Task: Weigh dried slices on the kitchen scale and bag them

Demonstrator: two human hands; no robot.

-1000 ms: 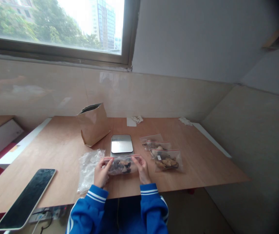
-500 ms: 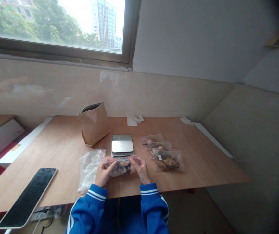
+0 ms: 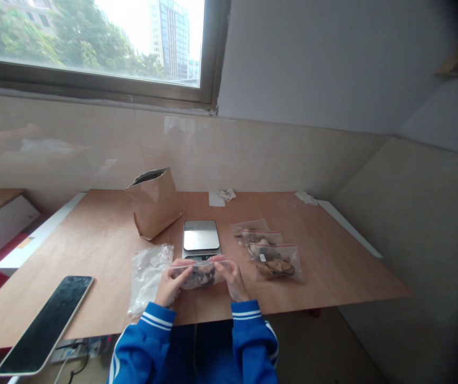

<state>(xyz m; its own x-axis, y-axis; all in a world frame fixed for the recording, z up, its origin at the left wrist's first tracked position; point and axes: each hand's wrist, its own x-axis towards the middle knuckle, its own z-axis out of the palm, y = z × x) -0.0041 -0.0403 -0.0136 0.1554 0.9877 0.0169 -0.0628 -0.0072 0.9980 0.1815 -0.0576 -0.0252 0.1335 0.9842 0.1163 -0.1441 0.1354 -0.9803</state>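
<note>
A clear zip bag (image 3: pixel 203 277) with dark and pale dried pieces in it hangs between my two hands, just in front of the kitchen scale (image 3: pixel 201 236). My left hand (image 3: pixel 175 280) pinches the left end of its top edge, and my right hand (image 3: pixel 230 276) pinches the right end. The scale's metal plate has nothing on it, and the bag and fingers partly cover its front panel. Close to my left hand lies a pile of clear plastic bags (image 3: pixel 146 282). Several filled zip bags (image 3: pixel 277 264) with brownish dried pieces overlap on the table to the right.
An open brown paper bag (image 3: pixel 154 205) stands at the back left. A large phone or tablet (image 3: pixel 47 325) lies at the table's front left edge. White paper (image 3: pixel 216 199) and crumpled tissue (image 3: pixel 306 199) lie along the wall. Cables hang below the tabletop (image 3: pixel 344 266).
The bag's top edge has tipped slightly toward me and sits a little lower, showing more of the scale's front panel. Both hands keep their pinch, with the fingers shifted slightly.
</note>
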